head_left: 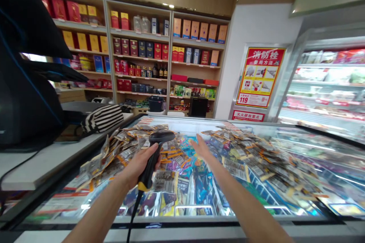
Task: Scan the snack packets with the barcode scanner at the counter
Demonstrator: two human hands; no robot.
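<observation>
My left hand is wrapped round the handle of a black barcode scanner with a yellow band and a cable hanging down. The scanner head points over a heap of small snack packets lying on the glass lid of a chest freezer. My right hand is stretched out flat with fingers apart, reaching over the glass between the left heap and a second heap of packets on the right. It holds nothing.
A black till screen stands on a grey counter at left, with a striped pouch behind it. Shelves of boxed goods line the back wall. A lit fridge cabinet stands at right.
</observation>
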